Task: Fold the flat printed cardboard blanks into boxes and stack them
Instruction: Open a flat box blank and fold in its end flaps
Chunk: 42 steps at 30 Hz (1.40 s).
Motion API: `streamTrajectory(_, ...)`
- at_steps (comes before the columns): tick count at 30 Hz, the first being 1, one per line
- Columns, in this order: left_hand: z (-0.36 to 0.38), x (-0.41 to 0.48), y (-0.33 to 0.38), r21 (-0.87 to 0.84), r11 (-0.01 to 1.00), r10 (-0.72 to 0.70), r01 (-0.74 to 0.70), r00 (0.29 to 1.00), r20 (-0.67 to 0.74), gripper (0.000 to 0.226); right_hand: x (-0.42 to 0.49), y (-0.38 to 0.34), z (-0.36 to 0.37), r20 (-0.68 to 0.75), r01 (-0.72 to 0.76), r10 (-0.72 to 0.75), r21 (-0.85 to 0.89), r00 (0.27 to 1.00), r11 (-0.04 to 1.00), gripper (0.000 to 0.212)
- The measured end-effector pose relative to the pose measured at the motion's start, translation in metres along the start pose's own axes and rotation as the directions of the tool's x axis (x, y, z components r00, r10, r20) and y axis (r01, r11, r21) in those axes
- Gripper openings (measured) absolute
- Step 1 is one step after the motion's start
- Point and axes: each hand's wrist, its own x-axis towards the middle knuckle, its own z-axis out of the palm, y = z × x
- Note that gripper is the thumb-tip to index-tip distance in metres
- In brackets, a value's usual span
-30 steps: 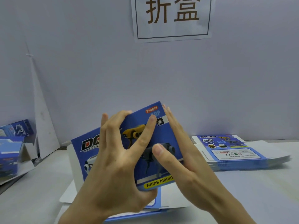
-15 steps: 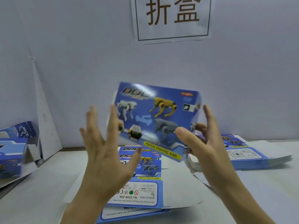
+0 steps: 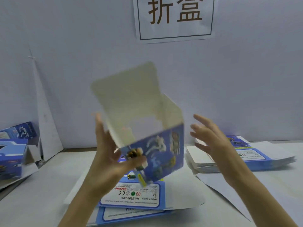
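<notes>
My left hand (image 3: 108,161) grips the box (image 3: 157,151) at its 7 o'clock corner, thumb on the printed face. My right hand (image 3: 211,141), fingers spread, holds nothing at its 3 o'clock. The box is airborne, white flap toward 12. Flat blanks (image 3: 131,197) lie below at 6, folded boxes (image 3: 11,158) at 9.

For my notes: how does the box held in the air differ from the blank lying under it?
The box is opened and tilted in the air; the blank lies flat on the table. The box shows its cream inside and a raised flap; the blank shows its printed label side. Both have blue print.
</notes>
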Motion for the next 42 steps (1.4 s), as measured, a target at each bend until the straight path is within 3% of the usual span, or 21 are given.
streamTrajectory(2,0.007,-0.003,-0.004,0.192,0.98,-0.066,0.046,0.993,0.098,0.116,-0.001,0.004,0.003,0.057,0.032,-0.032,0.006,0.998,0.999,0.045)
streamTrajectory(5,0.012,-0.004,-0.008,0.355,0.925,-0.167,0.134,0.984,0.064,0.097,-0.004,0.005,0.014,0.144,0.071,-0.06,-0.07,0.988,0.995,0.035)
streamTrajectory(8,0.009,-0.005,0.0,0.097,0.98,-0.176,0.171,0.984,0.039,0.083,-0.005,0.004,0.018,0.114,0.109,-0.096,-0.113,0.989,0.988,0.041)
streamTrajectory(11,0.006,-0.003,0.008,-0.089,0.968,-0.238,0.234,0.971,-0.035,0.079,-0.007,0.001,0.017,0.071,0.104,-0.094,-0.152,0.993,0.983,0.049)
streamTrajectory(14,0.013,-0.003,0.019,-0.083,0.964,-0.257,0.252,0.964,-0.064,0.05,-0.006,0.001,0.016,0.022,0.074,-0.072,-0.145,0.997,0.987,0.05)
streamTrajectory(18,0.014,-0.002,0.023,-0.055,0.974,-0.224,0.218,0.963,-0.147,0.049,-0.003,0.002,0.013,0.069,0.009,0.002,-0.154,0.998,0.988,0.033)
streamTrajectory(21,0.005,0.002,0.017,-0.061,0.969,-0.246,0.238,0.932,-0.268,0.055,-0.001,0.005,0.012,0.164,-0.05,0.071,-0.127,0.984,0.991,0.037)
streamTrajectory(25,-0.004,0.003,0.015,-0.117,0.944,-0.324,0.309,0.934,-0.148,0.049,0.002,0.012,0.012,0.19,-0.181,0.174,0.015,0.966,0.983,0.063)
streamTrajectory(29,-0.016,0.004,0.012,-0.129,0.931,-0.35,0.343,0.936,-0.038,0.052,0.008,0.023,0.008,0.233,-0.337,0.29,0.195,0.928,0.921,0.054)
streamTrajectory(32,-0.021,0.006,0.005,-0.227,0.908,-0.378,0.352,0.923,-0.079,0.043,0.013,0.03,0.008,0.276,-0.39,0.318,0.268,0.907,0.881,0.043)
streamTrajectory(35,-0.021,0.009,-0.005,-0.513,0.741,-0.549,0.433,0.831,-0.092,0.031,0.015,0.035,0.006,0.342,-0.503,0.386,0.39,0.857,0.771,0.021)
streamTrajectory(37,-0.021,0.009,-0.01,-0.674,0.536,-0.667,0.509,0.745,0.032,0.033,0.016,0.042,0.003,0.411,-0.584,0.416,0.541,0.811,0.605,0.031)
streamTrajectory(39,-0.02,0.009,-0.014,-0.732,0.377,-0.7,0.568,0.692,0.176,0.062,0.015,0.048,0.004,0.482,-0.631,0.408,0.603,0.775,0.488,0.048)
streamTrajectory(42,-0.021,0.008,-0.022,-0.748,0.282,-0.674,0.6,0.679,0.291,0.09,0.015,0.053,0.007,0.56,-0.687,0.398,0.594,0.727,0.419,0.048)
